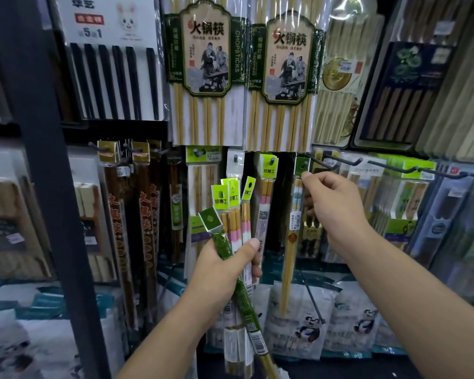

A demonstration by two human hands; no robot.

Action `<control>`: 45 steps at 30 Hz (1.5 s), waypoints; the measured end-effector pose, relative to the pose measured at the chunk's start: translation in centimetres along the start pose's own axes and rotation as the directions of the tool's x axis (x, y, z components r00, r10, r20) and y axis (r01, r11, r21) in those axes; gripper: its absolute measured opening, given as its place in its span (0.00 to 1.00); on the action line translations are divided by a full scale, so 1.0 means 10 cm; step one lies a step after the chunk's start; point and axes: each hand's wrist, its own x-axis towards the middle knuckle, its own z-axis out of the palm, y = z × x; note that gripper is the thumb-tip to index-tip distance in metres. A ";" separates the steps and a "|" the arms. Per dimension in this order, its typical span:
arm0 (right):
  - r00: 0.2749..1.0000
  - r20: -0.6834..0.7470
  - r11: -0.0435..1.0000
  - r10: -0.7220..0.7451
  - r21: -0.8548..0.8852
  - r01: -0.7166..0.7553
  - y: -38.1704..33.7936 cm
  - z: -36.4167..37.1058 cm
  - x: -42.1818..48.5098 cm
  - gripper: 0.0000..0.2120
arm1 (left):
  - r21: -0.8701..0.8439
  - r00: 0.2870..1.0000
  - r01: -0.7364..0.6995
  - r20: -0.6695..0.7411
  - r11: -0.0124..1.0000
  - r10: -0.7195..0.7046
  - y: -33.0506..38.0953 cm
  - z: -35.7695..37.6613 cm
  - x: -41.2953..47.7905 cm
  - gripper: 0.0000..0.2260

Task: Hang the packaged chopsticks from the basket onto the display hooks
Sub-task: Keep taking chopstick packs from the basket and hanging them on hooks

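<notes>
My left hand (225, 265) grips a bunch of packaged chopsticks (234, 214) with lime-green header cards; one dark green pack (222, 242) lies across the front. My right hand (330, 199) pinches the green header (301, 164) of a single chopstick pack (290, 250) that hangs straight down, its hole at a dark display hook (326, 162). Whether the header sits on the hook I cannot tell. A similar pack (266, 198) hangs just to the left. The basket is out of view.
Large bamboo chopstick packs (207, 69) hang on the row above. Bare dark hooks (394, 166) jut out at the right. Brown chopstick packs (121, 214) hang at the left behind a dark upright post (47, 160). Panda-printed bags (307, 318) sit below.
</notes>
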 end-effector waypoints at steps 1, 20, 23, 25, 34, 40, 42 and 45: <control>1.000 -0.008 1.000 -0.004 -0.011 0.004 0.03 0.00 -0.03 0.12 | 0.002 1.000 0.003 -0.009 1.000 -0.003 -0.01 -0.01 0.00 0.09; 0.793 0.608 0.992 0.039 -0.117 0.041 0.44 0.22 -1.08 0.06 | -0.018 0.966 0.038 -0.254 0.999 -0.041 -0.09 0.02 0.03 0.23; 0.798 0.602 0.997 0.030 -0.074 0.017 0.45 0.19 -1.05 0.04 | -0.039 0.977 0.010 -0.210 0.999 -0.018 -0.06 0.00 0.03 0.33; 0.823 0.566 0.999 0.047 -0.027 -0.038 0.46 0.16 -1.01 0.03 | -0.090 0.984 0.045 -0.168 0.995 -0.060 -0.05 -0.01 0.02 0.39; 0.922 0.387 0.985 -0.009 0.160 -0.058 0.40 -0.09 -0.71 0.17 | -0.302 0.984 0.148 -0.052 0.942 -0.172 -0.03 -0.03 0.01 0.09; 0.981 0.190 0.973 0.039 0.215 -0.080 0.41 -0.12 -0.63 0.05 | -0.292 0.991 0.115 -0.031 0.949 -0.129 -0.04 -0.02 -0.02 0.07; 0.984 0.176 0.977 0.027 0.206 -0.063 0.39 -0.13 -0.62 0.08 | -0.284 0.991 0.112 -0.035 0.952 -0.127 -0.05 -0.01 -0.02 0.07; 0.987 0.160 0.982 0.025 0.180 -0.054 0.37 -0.12 -0.60 0.09 | -0.278 0.991 0.113 -0.034 0.954 -0.128 -0.06 0.00 -0.02 0.07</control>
